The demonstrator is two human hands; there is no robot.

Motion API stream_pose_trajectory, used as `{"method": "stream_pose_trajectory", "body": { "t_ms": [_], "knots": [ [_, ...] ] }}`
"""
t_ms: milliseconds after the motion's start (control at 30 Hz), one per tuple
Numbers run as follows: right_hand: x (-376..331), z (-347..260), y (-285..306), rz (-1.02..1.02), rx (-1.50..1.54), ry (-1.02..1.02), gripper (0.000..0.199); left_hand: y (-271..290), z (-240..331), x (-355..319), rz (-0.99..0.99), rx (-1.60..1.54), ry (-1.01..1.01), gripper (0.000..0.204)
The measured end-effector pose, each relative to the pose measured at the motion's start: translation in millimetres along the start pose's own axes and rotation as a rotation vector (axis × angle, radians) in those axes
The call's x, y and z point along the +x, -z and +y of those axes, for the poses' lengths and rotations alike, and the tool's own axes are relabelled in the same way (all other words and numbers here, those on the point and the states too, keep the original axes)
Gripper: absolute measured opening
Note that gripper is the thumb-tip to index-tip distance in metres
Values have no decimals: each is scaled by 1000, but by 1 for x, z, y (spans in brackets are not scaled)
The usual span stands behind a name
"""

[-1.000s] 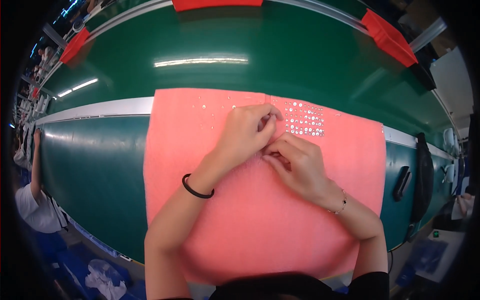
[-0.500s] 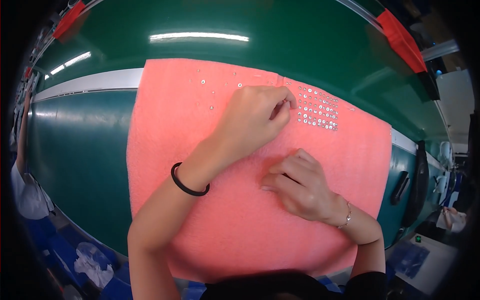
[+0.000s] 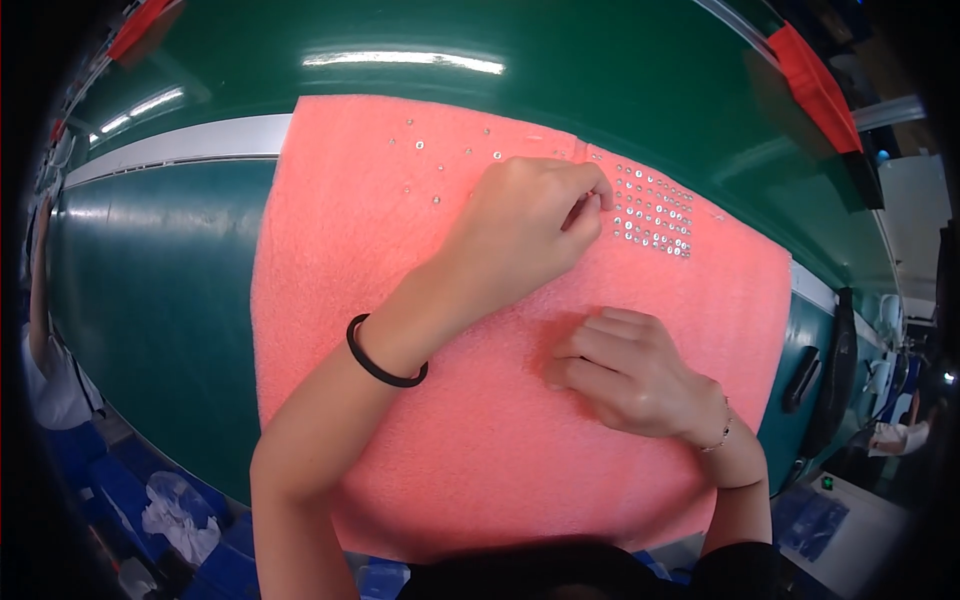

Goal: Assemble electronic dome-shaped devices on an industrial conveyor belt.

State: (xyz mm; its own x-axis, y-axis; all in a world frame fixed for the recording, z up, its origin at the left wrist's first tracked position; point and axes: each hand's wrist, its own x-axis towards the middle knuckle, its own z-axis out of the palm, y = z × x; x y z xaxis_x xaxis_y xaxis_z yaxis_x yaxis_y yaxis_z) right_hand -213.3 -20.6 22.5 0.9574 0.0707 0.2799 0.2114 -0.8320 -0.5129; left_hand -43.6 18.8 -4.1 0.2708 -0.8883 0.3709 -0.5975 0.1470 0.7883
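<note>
A pink fuzzy mat (image 3: 480, 430) lies beneath both my hands. In its far right part, small round silver pieces (image 3: 655, 215) stand in close rows; they look like metal studs or buttons, too small to tell. My left hand (image 3: 530, 215) reaches across the mat, thumb and forefinger pinched together just left of these rows. Whatever is between those fingertips is hidden. Nearer to me, my right hand (image 3: 635, 370) rests over the mat with its fingers curled in, so its palm cannot be seen. A few loose silver pieces (image 3: 436, 200) lie scattered at the far left of the mat.
The mat covers part of a green table (image 3: 160, 300), crossed by a pale strip (image 3: 190, 150). A dark object (image 3: 801, 379) lies right of the mat. Red cloths (image 3: 815, 85) hang at the far corners. Another person (image 3: 55, 380) is at the left edge.
The view has shifted slightly. My right hand has moved a little to the right, its fingers more curled. My left hand keeps its pinch beside the rows.
</note>
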Motion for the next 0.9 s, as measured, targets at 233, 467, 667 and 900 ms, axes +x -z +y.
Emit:
{"method": "stream_pose_trajectory", "body": {
  "t_ms": [233,467,667,900],
  "knots": [
    [2,1,5,39,196,-106,19,1,0,0,-27,25,13,10],
    [2,10,7,128,90,-239,15,-1,-2,-1,-10,-6,-4,10],
    [1,7,6,140,48,-248,15,0,0,-1,-16,12,-2,10],
    [2,1,9,18,161,-202,15,1,-1,-2,-11,10,-14,10]
  ]
}}
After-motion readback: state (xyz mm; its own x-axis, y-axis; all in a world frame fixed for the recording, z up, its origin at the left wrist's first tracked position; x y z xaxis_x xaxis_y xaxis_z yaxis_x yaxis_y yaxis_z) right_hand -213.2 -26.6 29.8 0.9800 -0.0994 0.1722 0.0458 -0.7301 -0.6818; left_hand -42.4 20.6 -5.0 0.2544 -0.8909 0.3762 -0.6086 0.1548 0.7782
